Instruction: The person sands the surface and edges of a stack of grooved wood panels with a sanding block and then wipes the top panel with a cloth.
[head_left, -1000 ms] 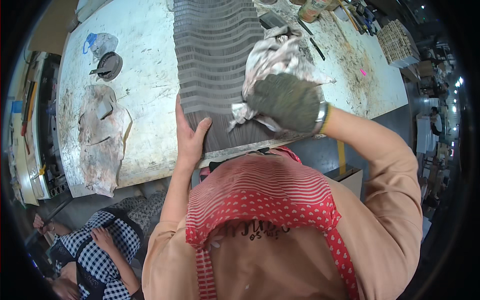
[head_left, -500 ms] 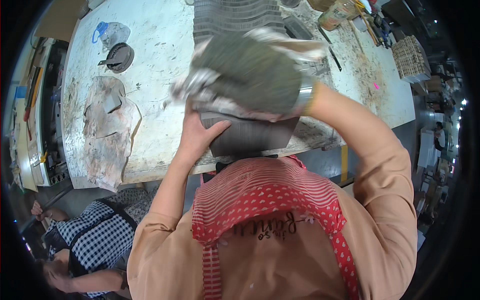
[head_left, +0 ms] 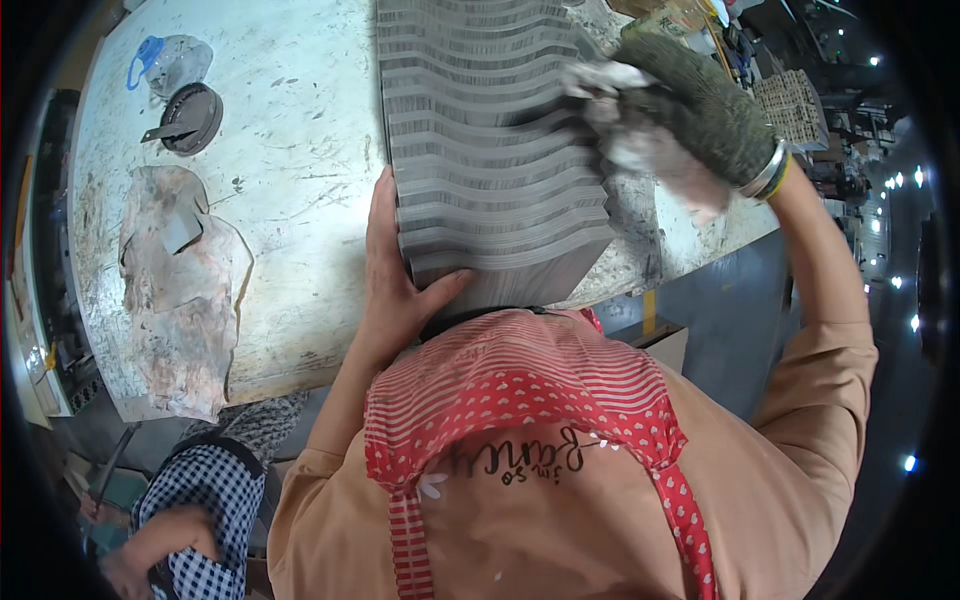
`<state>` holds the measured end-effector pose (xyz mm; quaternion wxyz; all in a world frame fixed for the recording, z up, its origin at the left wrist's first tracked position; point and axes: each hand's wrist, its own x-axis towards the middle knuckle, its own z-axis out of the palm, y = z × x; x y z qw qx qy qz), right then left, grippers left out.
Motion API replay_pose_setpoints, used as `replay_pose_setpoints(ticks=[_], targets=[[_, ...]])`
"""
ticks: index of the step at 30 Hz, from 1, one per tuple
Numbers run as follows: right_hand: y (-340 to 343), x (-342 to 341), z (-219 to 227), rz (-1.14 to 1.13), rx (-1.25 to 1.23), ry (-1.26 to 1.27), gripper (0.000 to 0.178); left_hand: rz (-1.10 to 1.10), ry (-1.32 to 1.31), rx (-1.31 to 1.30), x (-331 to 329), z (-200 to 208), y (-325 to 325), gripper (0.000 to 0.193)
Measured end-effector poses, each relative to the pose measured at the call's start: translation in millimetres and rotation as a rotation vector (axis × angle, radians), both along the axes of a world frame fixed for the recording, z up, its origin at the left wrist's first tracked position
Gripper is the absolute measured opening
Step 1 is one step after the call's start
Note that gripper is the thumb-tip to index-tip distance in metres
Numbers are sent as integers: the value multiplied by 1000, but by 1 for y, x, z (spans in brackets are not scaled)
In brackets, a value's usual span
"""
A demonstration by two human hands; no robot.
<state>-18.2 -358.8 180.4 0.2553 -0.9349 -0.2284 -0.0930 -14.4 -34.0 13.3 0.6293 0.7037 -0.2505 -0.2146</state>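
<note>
A tall grey stack (head_left: pixel 490 150) of thin layers with a wavy top lies on the white worktable, its near end close to my apron. Bare, my left hand (head_left: pixel 395 290) grips the stack's near left corner, fingers along its left side and thumb across the near end. My right hand (head_left: pixel 700 105), in a dark green work glove, is closed on a stained whitish rag (head_left: pixel 650 150). The rag is at the stack's right edge, blurred by motion; I cannot tell whether it touches the stack.
On the stained worktable (head_left: pixel 300 220), a round dark tin (head_left: pixel 192 118) holds a flat scraper. Beside it lies a clear plastic bottle (head_left: pixel 180 65) with a blue handle. A dirty cloth (head_left: pixel 185 300) bears a small grey block (head_left: pixel 182 230). At lower left is another person (head_left: pixel 205 500) in checks.
My right hand and the rag have swept from above the stack's near part to its right edge, uncovering the wavy top. My left hand keeps its hold on the corner.
</note>
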Motion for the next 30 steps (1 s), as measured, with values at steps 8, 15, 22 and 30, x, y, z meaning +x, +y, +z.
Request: replay_pose_setpoints(ticks=[8,15,22,30], targets=[[77,-5,-51,126,-429,414,31,-26,67,16,1,-2,6,117],[-37,-14,42,-245,-704,508,40,-34,-12,-132,3,-3,-4,116],[-11,-16,77,-539,-19,254,50,-29,102,-28,-1,-2,0,115],[111,25,-66,186,-318,53,50,-61,93,122,-7,-9,13,78]])
